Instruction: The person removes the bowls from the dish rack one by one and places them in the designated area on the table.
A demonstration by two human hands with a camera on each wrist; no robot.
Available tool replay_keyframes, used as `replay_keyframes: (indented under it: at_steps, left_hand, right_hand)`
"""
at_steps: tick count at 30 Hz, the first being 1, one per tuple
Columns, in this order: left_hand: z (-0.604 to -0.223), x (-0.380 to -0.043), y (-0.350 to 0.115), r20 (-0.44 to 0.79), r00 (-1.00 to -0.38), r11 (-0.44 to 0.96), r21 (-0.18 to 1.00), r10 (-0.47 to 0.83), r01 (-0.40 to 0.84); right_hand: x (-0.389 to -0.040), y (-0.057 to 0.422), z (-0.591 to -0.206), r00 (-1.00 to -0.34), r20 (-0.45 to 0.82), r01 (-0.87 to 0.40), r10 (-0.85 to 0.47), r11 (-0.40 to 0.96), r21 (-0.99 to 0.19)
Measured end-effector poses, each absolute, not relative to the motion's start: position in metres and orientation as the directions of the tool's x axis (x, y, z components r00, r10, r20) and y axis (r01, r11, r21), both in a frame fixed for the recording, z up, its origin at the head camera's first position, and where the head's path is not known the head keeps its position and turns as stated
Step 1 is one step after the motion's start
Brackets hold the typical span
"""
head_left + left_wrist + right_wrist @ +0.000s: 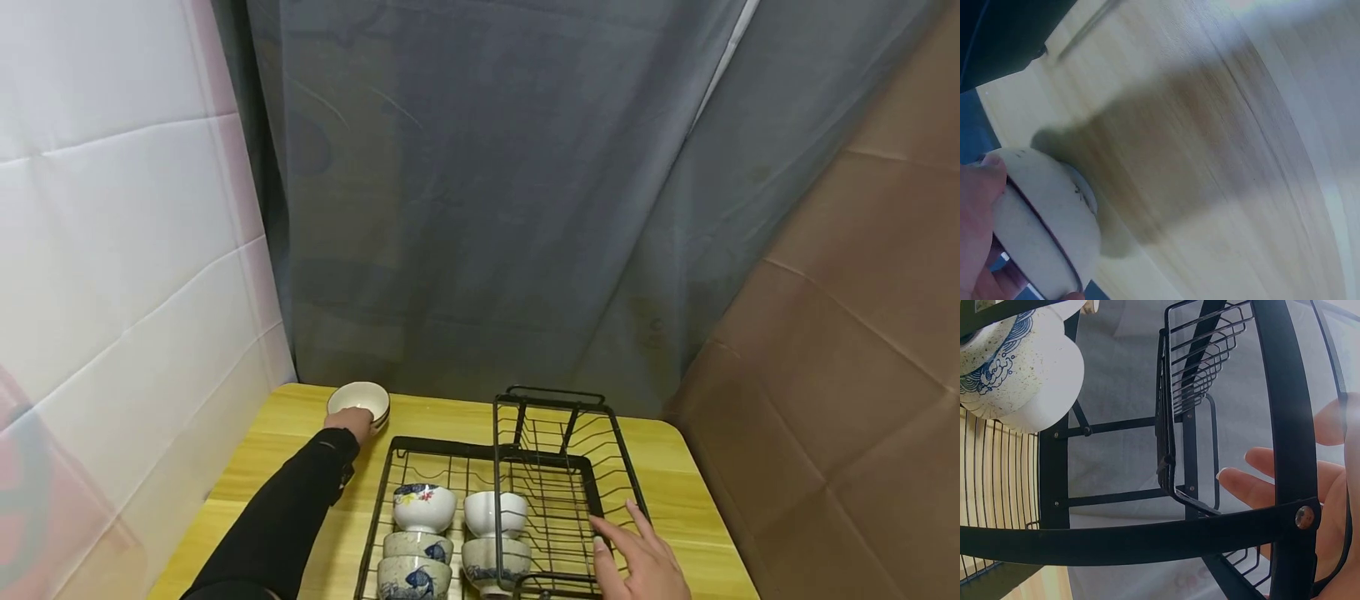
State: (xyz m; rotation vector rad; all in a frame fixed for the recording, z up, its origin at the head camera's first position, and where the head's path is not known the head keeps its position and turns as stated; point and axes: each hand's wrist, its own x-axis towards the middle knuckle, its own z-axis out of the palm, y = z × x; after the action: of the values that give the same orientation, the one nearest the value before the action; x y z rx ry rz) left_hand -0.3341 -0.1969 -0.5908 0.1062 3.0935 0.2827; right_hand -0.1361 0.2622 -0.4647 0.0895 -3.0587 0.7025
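At the back left of the table my left hand (pixel 352 423) grips the rim of two stacked bowls (pixel 362 395). The left wrist view has these bowls (pixel 1041 234) tilted on their side, pale with dark rims, and the fingers curled over the edge. My right hand (pixel 637 562) is at the right side of a black wire dish rack (pixel 628 462), its fingers extended beside the upper basket. In the right wrist view those fingers (pixel 1250 484) reach past the rack's dark frame, holding nothing.
On the rack's lower tier sit a floral white bowl (pixel 425 510), a plain white bowl (pixel 480 513) and several speckled bowls with blue patterns (pixel 415 577). The wooden table (pixel 255 467) is bounded by a grey curtain (pixel 480 208) behind and hanging sheets at both sides.
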Motion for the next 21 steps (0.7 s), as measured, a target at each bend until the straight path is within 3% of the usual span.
replay_keyframes:
  at_steps: [8,21]
  left_hand:
    - [-0.569,-0.341,-0.192,0.070,-0.992,0.989,0.090,0.109,0.115]
    - [-0.557,-0.299,-0.125,0.143,-0.917,0.896,0.204,0.372,0.395]
  right_hand:
    - [-0.139,0.261,-0.464,-0.999,0.011,-0.039,-0.038,0.896,-0.442]
    - [-0.143,0.256,-0.462,-0.999,-0.024,-0.025,-0.041,0.896,-0.444]
